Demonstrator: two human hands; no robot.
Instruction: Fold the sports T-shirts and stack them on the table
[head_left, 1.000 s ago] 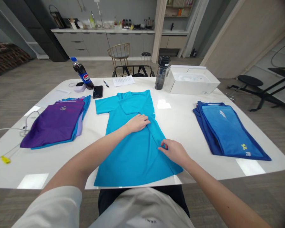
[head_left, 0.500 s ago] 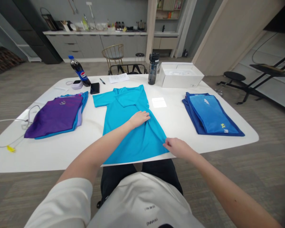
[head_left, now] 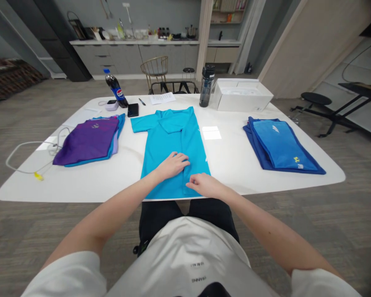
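A turquoise T-shirt lies on the white table in front of me. Its left sleeve sticks out sideways, while its right side is folded inward in a long strip running down to the hem. My left hand rests on the shirt's lower middle, fingers stretched and slightly bent, close to the fold's edge. Just to the right, near the hem, my right hand has its fingers closed on the corner of the folded strip. Its fingertips partly hide the cloth there.
Folded purple and blue shirts lie on the left beside a white cable. A stack of blue shirts is on the right. Farther back stand a cola bottle, a phone, a dark water bottle and a white box.
My right hand has brought the shirt's right side inward, laying it over the body. My left hand has slid down toward the hem. The whole view has shifted slightly.
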